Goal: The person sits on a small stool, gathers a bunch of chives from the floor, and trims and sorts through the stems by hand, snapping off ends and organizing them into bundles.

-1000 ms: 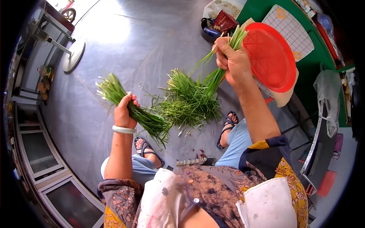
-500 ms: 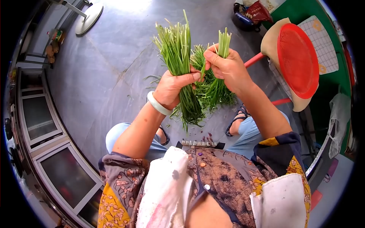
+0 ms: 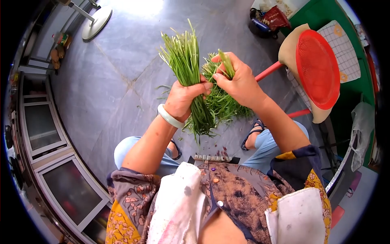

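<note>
A thick bunch of garlic chives (image 3: pixel 183 59) is gripped in my left hand (image 3: pixel 183 99), cut pale ends up and dark green leaves hanging below the fist. A white bangle (image 3: pixel 168 116) circles that wrist. My right hand (image 3: pixel 240 83) is closed around a smaller bundle of chives (image 3: pixel 226 64), whose pale ends poke up past the fingers; its lower part is hidden by the hand. The two hands are close together but apart. Under and behind them, a loose heap of chives (image 3: pixel 229 105) lies on the floor.
A red plastic colander (image 3: pixel 318 67) rests on a stool with red legs (image 3: pixel 269 71) at the right. Beyond it is a green surface (image 3: pixel 302 16) with a checked cloth (image 3: pixel 340 51). Glass-fronted cabinets (image 3: pixel 71 191) line the left side. A round stand base (image 3: pixel 97 23) is at the upper left.
My right hand has turned and tipped its small bundle to the left, so less of it shows. The left hand's bunch has shifted slightly left and down.
</note>
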`<action>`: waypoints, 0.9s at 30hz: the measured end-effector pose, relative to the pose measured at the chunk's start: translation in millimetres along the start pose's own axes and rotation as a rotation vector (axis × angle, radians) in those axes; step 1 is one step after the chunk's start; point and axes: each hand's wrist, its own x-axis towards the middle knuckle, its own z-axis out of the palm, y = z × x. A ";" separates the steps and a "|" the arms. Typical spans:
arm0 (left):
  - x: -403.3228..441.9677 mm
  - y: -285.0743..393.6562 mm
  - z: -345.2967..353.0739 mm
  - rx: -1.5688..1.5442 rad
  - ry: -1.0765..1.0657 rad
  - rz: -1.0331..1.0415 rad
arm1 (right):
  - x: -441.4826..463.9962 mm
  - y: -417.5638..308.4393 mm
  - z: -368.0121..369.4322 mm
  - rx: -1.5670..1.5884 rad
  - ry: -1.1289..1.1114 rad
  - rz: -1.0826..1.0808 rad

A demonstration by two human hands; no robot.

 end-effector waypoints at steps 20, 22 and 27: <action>-11.0 4.2 -9.2 -0.164 -0.071 -0.101 | 1.0 -1.8 -20.1 0.217 -0.152 0.191; -10.7 3.7 -8.5 -0.156 -0.088 -0.106 | -1.6 -16.0 -7.8 0.353 -0.115 0.235; -9.4 2.1 -3.9 -0.082 -0.048 -0.056 | -4.2 -12.7 4.6 0.465 -0.117 0.229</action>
